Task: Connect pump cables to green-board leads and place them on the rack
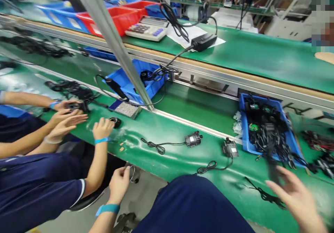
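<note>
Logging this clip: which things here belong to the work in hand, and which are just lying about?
In hand:
right hand, blurred, open, by the black cable
blue bin of wired parts
two small black motors with leads
left hand, near a wire ring

Lying about:
calculator
power adapter
red bins
co-workers' hands

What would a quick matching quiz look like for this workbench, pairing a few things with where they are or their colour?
Things:
1. calculator
2. right hand
3. wrist band
4. small black pump

Descriptions:
A. light blue, on the left arm
B. lying on the near green table, its cord to the left
C. on the far green table beside a red bin
D. blurred, near a black cable at lower right

Pairs: 1-C, 2-D, 3-A, 4-B
</note>
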Motion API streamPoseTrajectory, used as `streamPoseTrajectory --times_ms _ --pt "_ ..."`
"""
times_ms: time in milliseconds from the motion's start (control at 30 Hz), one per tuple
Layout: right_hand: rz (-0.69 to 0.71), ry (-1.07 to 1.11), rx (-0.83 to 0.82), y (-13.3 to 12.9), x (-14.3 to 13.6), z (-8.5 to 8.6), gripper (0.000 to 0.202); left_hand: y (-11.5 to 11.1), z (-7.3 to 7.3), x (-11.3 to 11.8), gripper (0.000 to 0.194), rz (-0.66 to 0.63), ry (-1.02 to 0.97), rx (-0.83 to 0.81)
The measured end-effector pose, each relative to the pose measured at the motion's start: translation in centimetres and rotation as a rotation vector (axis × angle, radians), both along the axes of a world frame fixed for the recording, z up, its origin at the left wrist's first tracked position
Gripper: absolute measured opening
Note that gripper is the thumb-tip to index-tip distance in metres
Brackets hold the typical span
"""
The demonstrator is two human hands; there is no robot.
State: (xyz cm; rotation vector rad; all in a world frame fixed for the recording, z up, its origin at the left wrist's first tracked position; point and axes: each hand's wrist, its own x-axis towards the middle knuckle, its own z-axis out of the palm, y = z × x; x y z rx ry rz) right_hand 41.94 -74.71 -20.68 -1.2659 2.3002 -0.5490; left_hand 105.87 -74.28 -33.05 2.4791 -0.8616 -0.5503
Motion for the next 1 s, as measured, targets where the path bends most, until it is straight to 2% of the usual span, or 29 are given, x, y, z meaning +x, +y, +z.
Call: streamPoseTrajectory --times_ms 67,133,167,200,267,333,400,467,533,567,600,633,667,733,767,800,833,900,1000 --pt "0.21 -0.158 0.033 -0.2 3.6 -1.7 0.073 -2.0 -0.2 -1.3 0.057 -0.307 0.062 -0.092" --pt "0.423 -0.173 0.08 -0.4 6.8 -4.4 0.061 -4.7 0.3 -1.8 0.063 -0.564 0.002 -0.241" --pt "0.507 -0.134 0.099 -0.4 8.1 -5.9 0.057 -6.0 0.8 -1.8 0.064 -0.62 -0.06 -0.318" --pt "0.578 -0.092 0.111 -0.2 9.0 -7.7 0.057 -7.2 1.4 -1.6 0.067 -0.622 -0.116 -0.392" --pt "0.673 -0.002 0.129 0.2 9.8 -11.5 0.061 -9.0 2.6 -1.0 0.08 -0.509 -0.161 -0.523" --pt "0.711 0.094 0.166 0.6 9.7 -15.6 0.066 -10.2 3.2 -0.6 0.093 -0.324 -0.097 -0.602" --pt "0.724 0.182 0.241 0.7 9.1 -19.1 0.069 -11.1 2.9 -0.2 0.098 -0.117 0.023 -0.582" --pt "0.73 0.252 0.343 0.6 8.7 -21.5 0.071 -11.9 2.2 0.3 0.102 0.091 0.071 -0.501" --pt "0.764 0.285 0.425 0.2 8.7 -22.2 0.067 -12.3 1.3 0.8 0.103 0.217 0.037 -0.491" --pt "0.786 0.29 0.438 -0.1 9.0 -22.1 0.061 -12.3 0.8 1.0 0.099 0.207 -0.022 -0.506" --pt "0.804 0.29 0.418 -0.5 9.4 -21.6 0.052 -12.3 0.3 1.0 0.094 0.131 -0.094 -0.498" --pt "0.817 0.285 0.369 -1.0 10.1 -21.1 0.043 -12.1 -0.1 0.9 0.086 -0.019 -0.166 -0.45" --pt "0.816 0.281 0.298 -1.6 11.1 -20.4 0.038 -12.0 -0.7 0.5 0.079 -0.238 -0.227 -0.342" --pt "0.782 0.269 0.145 -2.9 13.5 -19.4 0.044 -11.7 -1.7 -0.6 0.074 -0.713 -0.265 -0.011" --pt "0.757 0.247 0.087 -3.6 14.8 -19.2 0.048 -11.6 -2.1 -1.3 0.076 -0.871 -0.247 0.143" --pt "0.731 0.207 0.045 -4.2 16.2 -19.2 0.051 -11.6 -2.4 -1.9 0.076 -0.954 -0.233 0.255" --pt "0.707 0.15 0.008 -4.7 17.6 -19.3 0.051 -11.7 -2.5 -2.6 0.073 -0.975 -0.231 0.319" --pt "0.672 -0.005 -0.057 -5.8 20.1 -20.0 0.047 -12.1 -2.3 -3.5 0.059 -0.93 -0.255 0.341" --pt "0.651 -0.162 -0.109 -7.2 22.4 -20.5 0.039 -12.1 -1.3 -3.7 0.051 -0.879 -0.275 0.361"
